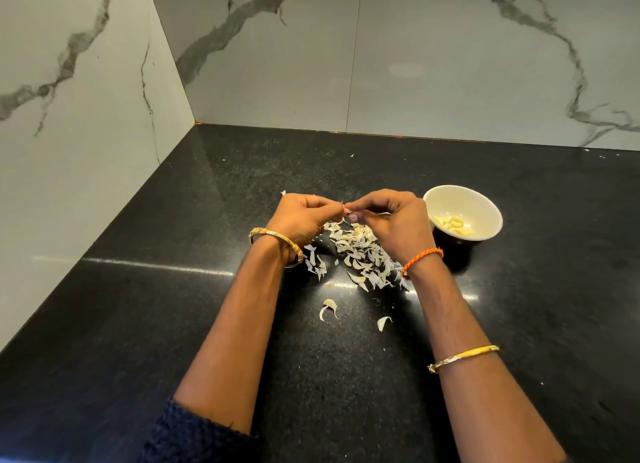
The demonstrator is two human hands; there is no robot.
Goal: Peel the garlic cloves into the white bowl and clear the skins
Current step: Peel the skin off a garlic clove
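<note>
Together, a garlic clove [347,212] – mostly hidden – is pinched between the left hand [300,217] and right hand [394,220], above the skins [360,255] heaped on the countertop [173,289]; the white bowl [462,212] of peeled cloves [452,224] is set just right.

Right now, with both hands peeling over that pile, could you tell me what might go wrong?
1. The left hand and right hand work above the skin pile, so a slipped clove could get lost among the skins.
2. Stray skins already lie apart from the pile, easy to miss when clearing.
3. The white bowl sits near the right wrist, which might knock it.
</note>
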